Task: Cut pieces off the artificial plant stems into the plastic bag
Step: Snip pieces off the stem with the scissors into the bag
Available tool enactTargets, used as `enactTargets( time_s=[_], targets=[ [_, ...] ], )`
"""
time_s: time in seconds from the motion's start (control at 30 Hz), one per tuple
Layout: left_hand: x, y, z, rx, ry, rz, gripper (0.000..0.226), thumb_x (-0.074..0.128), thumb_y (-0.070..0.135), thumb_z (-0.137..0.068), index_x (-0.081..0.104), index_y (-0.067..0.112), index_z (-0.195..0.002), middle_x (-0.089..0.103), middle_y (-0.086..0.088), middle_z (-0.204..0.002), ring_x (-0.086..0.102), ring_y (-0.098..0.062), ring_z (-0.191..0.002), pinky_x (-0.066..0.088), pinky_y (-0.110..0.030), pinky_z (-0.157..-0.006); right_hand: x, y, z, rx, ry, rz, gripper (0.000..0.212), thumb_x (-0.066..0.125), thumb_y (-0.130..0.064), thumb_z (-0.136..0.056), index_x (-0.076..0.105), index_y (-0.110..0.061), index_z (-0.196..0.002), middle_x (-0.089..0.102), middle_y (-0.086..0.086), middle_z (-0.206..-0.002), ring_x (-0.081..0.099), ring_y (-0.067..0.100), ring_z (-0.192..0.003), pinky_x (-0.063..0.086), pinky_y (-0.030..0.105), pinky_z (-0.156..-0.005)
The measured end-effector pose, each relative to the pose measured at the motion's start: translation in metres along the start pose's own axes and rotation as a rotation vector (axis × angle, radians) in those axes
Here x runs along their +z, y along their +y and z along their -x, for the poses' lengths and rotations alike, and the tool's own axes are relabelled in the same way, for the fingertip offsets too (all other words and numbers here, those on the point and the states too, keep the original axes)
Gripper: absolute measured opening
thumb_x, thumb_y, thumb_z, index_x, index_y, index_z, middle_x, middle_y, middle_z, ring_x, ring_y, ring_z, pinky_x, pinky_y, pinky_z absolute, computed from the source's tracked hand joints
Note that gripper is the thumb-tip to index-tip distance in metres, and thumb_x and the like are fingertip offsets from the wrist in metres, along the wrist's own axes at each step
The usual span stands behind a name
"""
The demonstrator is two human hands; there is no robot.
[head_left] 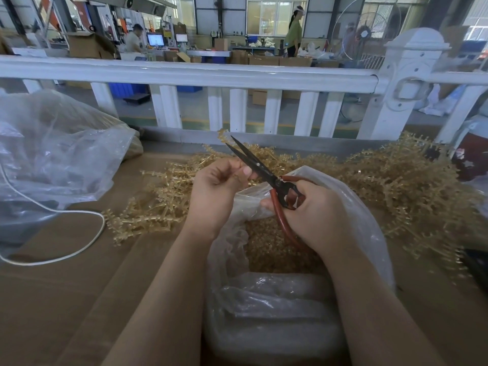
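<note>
A factory floor lies beyond a white railing (184, 75), with cardboard boxes, monitors and two workers in the distance. In front of it is a brown cardboard-covered worktable (66, 299).

The person's right hand (311, 210) grips a pair of scissors (264, 170) by its red-brown handles — fingers curled round the loops, dark blades parted in a narrow V and pointing up and away past the fingertips. The left hand (219, 188) is raised just left of the blades, its thumb and curled fingers pinching a small gold piece of artificial plant stem (239, 175) close against the lower blade. Whether blade and stem touch cannot be told.

Directly below both hands gapes the open mouth of a clear plastic bag (364, 225); the right hand's lower fingers rest at its rim. Inside lies a bed of cut gold pieces (266, 249).

Beyond the fingertips, and spreading to both sides, gold artificial plant stems (396, 186) are heaped on the table, thickest to the right of the right hand — a thinner scatter runs left of the left hand. Further left sits a second large clear plastic bag (58, 154), crumpled, and a white cord (87, 233) loops across the cardboard near it.
</note>
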State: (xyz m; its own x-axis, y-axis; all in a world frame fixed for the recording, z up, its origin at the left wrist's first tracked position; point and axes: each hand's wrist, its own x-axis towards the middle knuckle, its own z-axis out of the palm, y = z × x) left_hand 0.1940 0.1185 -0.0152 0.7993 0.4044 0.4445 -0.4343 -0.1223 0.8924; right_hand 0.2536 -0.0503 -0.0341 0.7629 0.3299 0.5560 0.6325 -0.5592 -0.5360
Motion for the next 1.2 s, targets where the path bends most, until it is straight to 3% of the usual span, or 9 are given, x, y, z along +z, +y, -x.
enactTargets(
  time_s=[0.2,0.33,0.43,0.67,0.8,0.9,1.0,1.1,1.2],
  targets=[
    [0.005,0.0,0.001,-0.07,-0.077,0.009,0.01,0.068,-0.001,-0.088,0.073,0.006,-0.083,0.073,0.005,-0.076,0.065,-0.005,-0.074,0.05,-0.017,-0.072,0.005,0.002,-0.004,0.12,0.028,-0.199,0.027,0.073,-0.051,-0.085,0.076,-0.024,-0.09,0.071,-0.014,-0.076,0.065,0.002,-0.075,0.055,0.022,-0.07],
    [0.011,-0.001,0.004,-0.115,-0.133,0.009,0.015,0.071,-0.005,-0.084,0.076,0.01,-0.082,0.076,0.001,-0.082,0.069,-0.009,-0.082,0.053,-0.02,-0.078,0.005,0.002,-0.007,0.19,-0.016,-0.396,0.017,0.075,-0.033,-0.089,0.07,-0.027,-0.074,0.069,-0.019,-0.067,0.063,-0.003,-0.064,0.046,0.01,-0.055],
    [0.012,-0.002,0.004,-0.119,-0.145,0.004,0.016,0.072,-0.006,-0.082,0.077,0.009,-0.083,0.076,0.002,-0.081,0.07,-0.009,-0.082,0.052,-0.018,-0.076,0.005,-0.001,-0.008,0.204,-0.037,-0.455,0.009,0.075,-0.028,-0.089,0.073,-0.026,-0.08,0.071,-0.015,-0.071,0.065,0.001,-0.065,0.047,0.011,-0.055],
    [0.014,-0.001,0.005,-0.115,-0.152,-0.05,0.016,0.072,-0.006,-0.082,0.076,0.004,-0.093,0.076,-0.001,-0.083,0.071,-0.01,-0.085,0.053,-0.018,-0.079,0.002,-0.004,-0.009,0.227,-0.048,-0.518,0.007,0.075,-0.028,-0.086,0.074,-0.024,-0.081,0.073,-0.004,-0.075,0.066,0.008,-0.064,0.053,0.022,-0.058],
    [0.012,0.002,0.005,-0.148,-0.156,-0.077,0.004,0.074,0.009,-0.084,0.075,0.006,-0.083,0.072,-0.002,-0.078,0.066,-0.009,-0.075,0.052,-0.018,-0.074,0.002,-0.004,-0.008,0.202,-0.051,-0.517,0.011,0.075,-0.027,-0.087,0.069,-0.027,-0.078,0.07,-0.013,-0.069,0.064,0.001,-0.061,0.049,0.013,-0.055],
    [0.008,0.001,0.002,-0.204,-0.099,-0.069,0.018,0.074,0.03,-0.083,0.072,0.018,-0.07,0.069,-0.001,-0.074,0.061,-0.013,-0.075,0.049,-0.03,-0.083,0.004,-0.003,-0.008,0.196,-0.047,-0.476,0.017,0.074,-0.024,-0.089,0.067,-0.022,-0.074,0.066,-0.011,-0.064,0.06,-0.001,-0.056,0.047,0.012,-0.053],
    [0.008,0.0,0.001,-0.193,-0.088,-0.111,0.028,0.071,0.026,-0.09,0.07,0.024,-0.062,0.069,0.0,-0.073,0.061,-0.011,-0.074,0.051,-0.028,-0.081,0.005,-0.004,-0.009,0.217,-0.057,-0.43,0.015,0.074,-0.029,-0.09,0.069,-0.021,-0.078,0.068,-0.011,-0.073,0.064,0.003,-0.064,0.049,0.013,-0.055],
    [0.008,0.001,0.003,-0.139,-0.074,-0.073,0.031,0.068,0.02,-0.092,0.071,0.027,-0.062,0.07,0.002,-0.072,0.063,-0.009,-0.071,0.051,-0.021,-0.073,0.002,-0.003,-0.007,0.192,-0.062,-0.369,0.014,0.075,-0.042,-0.087,0.07,-0.03,-0.082,0.069,-0.017,-0.074,0.065,0.0,-0.07,0.047,0.014,-0.061],
    [0.007,0.002,0.002,-0.08,-0.035,-0.032,0.023,0.066,0.017,-0.094,0.07,0.023,-0.072,0.07,0.005,-0.075,0.065,-0.008,-0.076,0.051,-0.02,-0.077,-0.001,0.0,-0.004,0.143,-0.075,-0.18,0.043,0.069,-0.07,-0.075,0.068,-0.032,-0.096,0.068,-0.018,-0.084,0.064,0.003,-0.082,0.051,0.024,-0.073]
  ],
)
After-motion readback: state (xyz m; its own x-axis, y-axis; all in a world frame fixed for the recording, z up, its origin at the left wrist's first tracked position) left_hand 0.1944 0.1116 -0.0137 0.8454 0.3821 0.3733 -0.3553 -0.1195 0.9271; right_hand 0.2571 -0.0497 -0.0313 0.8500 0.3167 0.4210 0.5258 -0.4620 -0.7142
